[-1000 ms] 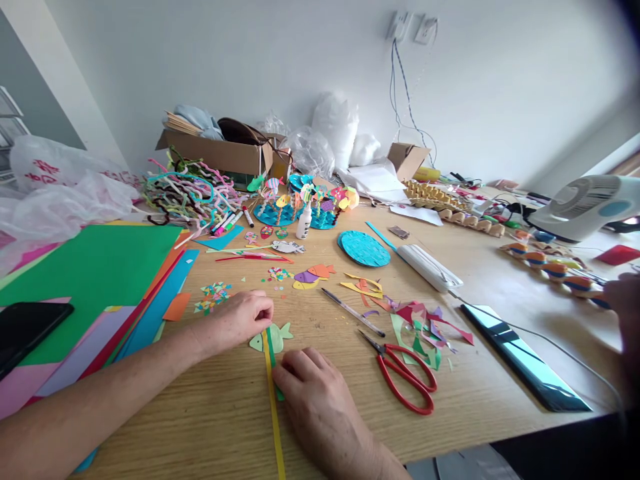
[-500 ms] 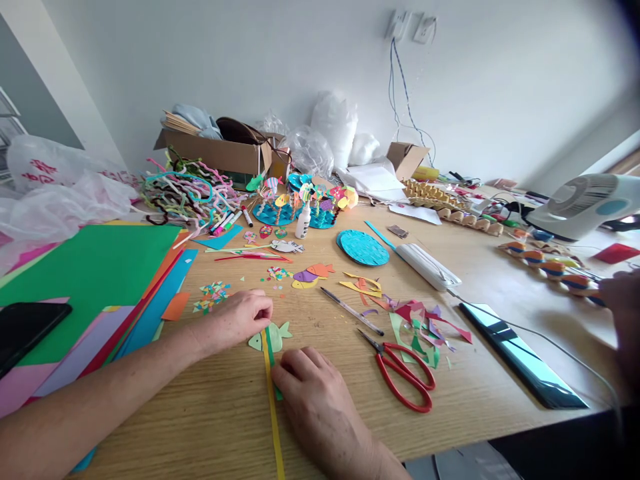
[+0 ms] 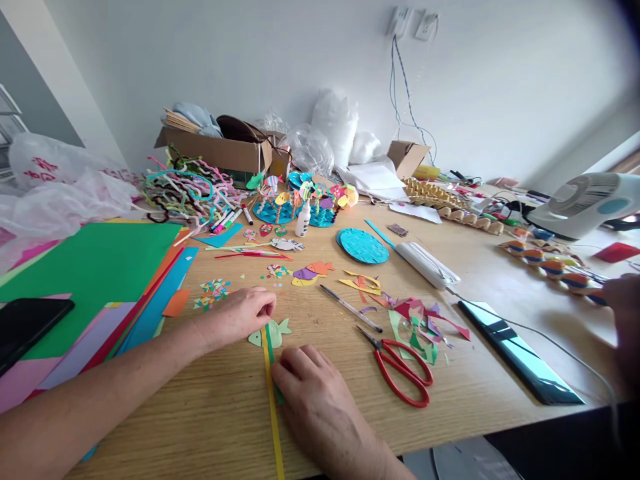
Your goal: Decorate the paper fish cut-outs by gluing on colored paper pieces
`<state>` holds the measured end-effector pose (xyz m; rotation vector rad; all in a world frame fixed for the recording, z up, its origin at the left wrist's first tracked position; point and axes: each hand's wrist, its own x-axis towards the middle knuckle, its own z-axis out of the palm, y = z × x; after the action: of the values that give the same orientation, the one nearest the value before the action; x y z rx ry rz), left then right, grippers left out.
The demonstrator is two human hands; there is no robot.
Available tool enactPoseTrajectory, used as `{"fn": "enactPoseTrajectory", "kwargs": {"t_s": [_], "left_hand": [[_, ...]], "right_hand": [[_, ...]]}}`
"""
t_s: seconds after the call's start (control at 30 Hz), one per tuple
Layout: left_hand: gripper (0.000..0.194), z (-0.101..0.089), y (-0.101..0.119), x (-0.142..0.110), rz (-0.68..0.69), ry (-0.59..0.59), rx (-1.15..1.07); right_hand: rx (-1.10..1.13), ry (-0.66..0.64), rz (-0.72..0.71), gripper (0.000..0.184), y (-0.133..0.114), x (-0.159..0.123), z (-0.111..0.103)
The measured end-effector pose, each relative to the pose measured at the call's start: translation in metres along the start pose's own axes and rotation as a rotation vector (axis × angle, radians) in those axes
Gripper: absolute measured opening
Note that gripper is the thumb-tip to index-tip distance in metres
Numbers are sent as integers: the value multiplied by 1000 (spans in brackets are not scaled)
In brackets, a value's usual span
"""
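Observation:
A pale green paper fish (image 3: 279,331) lies on the wooden table (image 3: 480,287) near the front edge. A dark green strip and a long yellow paper strip (image 3: 274,413) run across it toward me. My left hand (image 3: 237,317) has its fingertips pinched together on the top end of the strips at the fish. My right hand (image 3: 313,397) lies lower, fingers curled and pressing down on the strips.
Red-handled scissors (image 3: 403,370) and a pen (image 3: 350,309) lie right of the fish beside paper scraps (image 3: 425,323). Stacked coloured sheets (image 3: 95,280) and a black phone (image 3: 25,327) fill the left. Another person's hand (image 3: 625,320) is at the right edge. A dark tablet (image 3: 520,353) lies front right.
My hands stay on the strips and the fish; the left fingertips have shifted slightly. The view has drifted a little.

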<state>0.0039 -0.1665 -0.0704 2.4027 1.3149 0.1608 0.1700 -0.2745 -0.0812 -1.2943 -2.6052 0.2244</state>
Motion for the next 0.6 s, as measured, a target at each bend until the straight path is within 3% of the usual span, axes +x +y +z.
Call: {"fn": "enactPoseTrajectory", "kwargs": {"t_s": [0.13, 0.33, 0.6], "left_hand": [[12, -6, 5, -1, -1, -31, 20], [13, -17, 9, 6, -26, -122, 38], [12, -19, 0, 16, -9, -210, -2]], "right_hand": [[63, -18, 18, 3, -3, -4, -7], [124, -73, -14, 20, -3, -16, -11], [160, 17, -126, 32, 3, -32, -4]]}}
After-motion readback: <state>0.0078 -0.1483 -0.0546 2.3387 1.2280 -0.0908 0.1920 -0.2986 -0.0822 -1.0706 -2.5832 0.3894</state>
